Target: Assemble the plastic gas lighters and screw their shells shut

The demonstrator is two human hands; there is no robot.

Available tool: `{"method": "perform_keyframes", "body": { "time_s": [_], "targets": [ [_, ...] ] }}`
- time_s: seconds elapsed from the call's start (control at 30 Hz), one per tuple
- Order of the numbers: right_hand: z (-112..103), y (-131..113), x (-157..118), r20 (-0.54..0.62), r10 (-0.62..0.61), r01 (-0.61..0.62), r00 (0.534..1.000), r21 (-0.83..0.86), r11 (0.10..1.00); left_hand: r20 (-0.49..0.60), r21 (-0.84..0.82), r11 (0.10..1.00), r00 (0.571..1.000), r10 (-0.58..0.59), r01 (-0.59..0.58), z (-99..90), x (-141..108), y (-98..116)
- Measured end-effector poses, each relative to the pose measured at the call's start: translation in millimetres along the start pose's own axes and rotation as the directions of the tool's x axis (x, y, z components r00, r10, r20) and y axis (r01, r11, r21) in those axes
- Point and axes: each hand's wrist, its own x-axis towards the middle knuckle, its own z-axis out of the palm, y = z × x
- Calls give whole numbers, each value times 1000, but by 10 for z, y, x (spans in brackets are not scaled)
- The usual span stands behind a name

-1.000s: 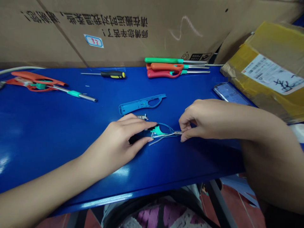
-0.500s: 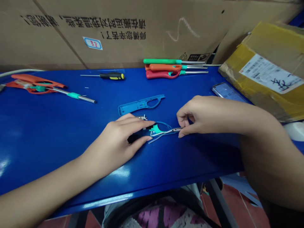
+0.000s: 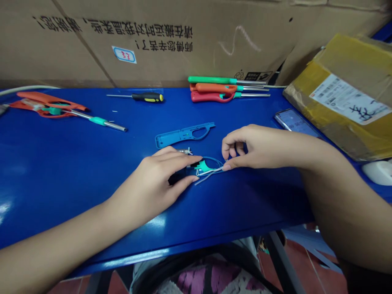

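Note:
My left hand (image 3: pixel 163 173) curves over an opened blue lighter half-shell (image 3: pixel 211 158), gripping it between thumb and fingers; the palm hides its rear. A teal trigger (image 3: pixel 203 166) sits inside the shell, by the loop-shaped guard. Thin white wires (image 3: pixel 210 171) run along it to the front tip, and a loose clear tube (image 3: pixel 203 179) sticks out below. There my right hand (image 3: pixel 245 147) pinches the wires with thumb and forefinger, its other fingers curled. Just beyond the left fingers a small metal part (image 3: pixel 187 151) shows. The other blue half-shell (image 3: pixel 183 136) lies behind, hollow side up.
Several lighters (image 3: pixel 212 88) lie along the cardboard (image 3: pixel 153 69) at the back. A screwdriver (image 3: pixel 147 97) and an opened orange lighter (image 3: pixel 55 107) are at the left. To the right are a phone (image 3: pixel 294 122), a taped box (image 3: pixel 346 98) and a white object (image 3: pixel 378 172).
My right hand has shifted left, from the metal piece at the shell's front to the wires; that piece no longer shows. My left hand keeps its hold. The view has shifted slightly.

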Motion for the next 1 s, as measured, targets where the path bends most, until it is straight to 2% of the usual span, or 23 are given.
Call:
{"method": "perform_keyframes", "body": {
  "time_s": [0.13,0.23,0.33,0.43,0.53,0.67,0.87,1.0],
  "targets": [
    [18,-7,31,12,48,-48,999,37,998,-9,-17,1000,1000,-3,2,6,0,-3],
    [6,0,22,9,30,-30,1000,38,999,-17,-12,1000,1000,7,-8,4,-5,-9],
    [-9,13,-1,-2,-103,103,995,12,995,-11,13,1000,1000,11,-11,-2,-14,-3],
    [3,3,-14,-39,-244,243,969,-24,970,-3,36,999,1000,20,-20,-3,-20,13],
    [35,-34,-5,-97,-298,294,950,-57,954,3,47,999,1000,20,-20,-4,-22,30],
    [59,-73,15,-111,-276,271,955,-55,961,32,38,999,999,21,-22,-22,-31,42],
    [59,-82,18,-95,-216,217,972,0,976,45,75,991,994,104,-107,-25,-54,22],
    [54,-85,27,-83,-166,170,983,43,985,46,92,988,992,117,-121,-14,-58,17]
  ]
}}
